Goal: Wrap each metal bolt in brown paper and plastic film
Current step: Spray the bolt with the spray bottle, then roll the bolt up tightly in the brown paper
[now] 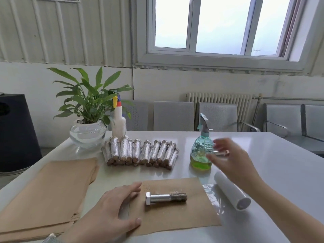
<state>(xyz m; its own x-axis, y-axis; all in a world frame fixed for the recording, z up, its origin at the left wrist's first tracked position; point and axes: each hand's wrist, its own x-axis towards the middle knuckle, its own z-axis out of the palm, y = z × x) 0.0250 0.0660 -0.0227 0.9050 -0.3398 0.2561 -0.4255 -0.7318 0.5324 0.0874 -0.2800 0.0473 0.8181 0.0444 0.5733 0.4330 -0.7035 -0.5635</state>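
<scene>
On the desk, going left to right: a stack of brown paper sheets at near left; the left hand, fingers spread flat, pressing the edge of one brown sheet. Centred on that sheet lies a bare hex-head steel bolt, threads pointing right. Farther back sits a row of wrapped bolts, seemingly finished. At right, a plastic film roll; the blurred right hand hovers above, grip unclear. This bolt's wrapping appears not yet begun.

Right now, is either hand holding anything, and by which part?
The left hand lies flat on the brown paper sheet, gripping nothing. The blurred right hand seems to hold a small metal piece; where is unclear.
</scene>
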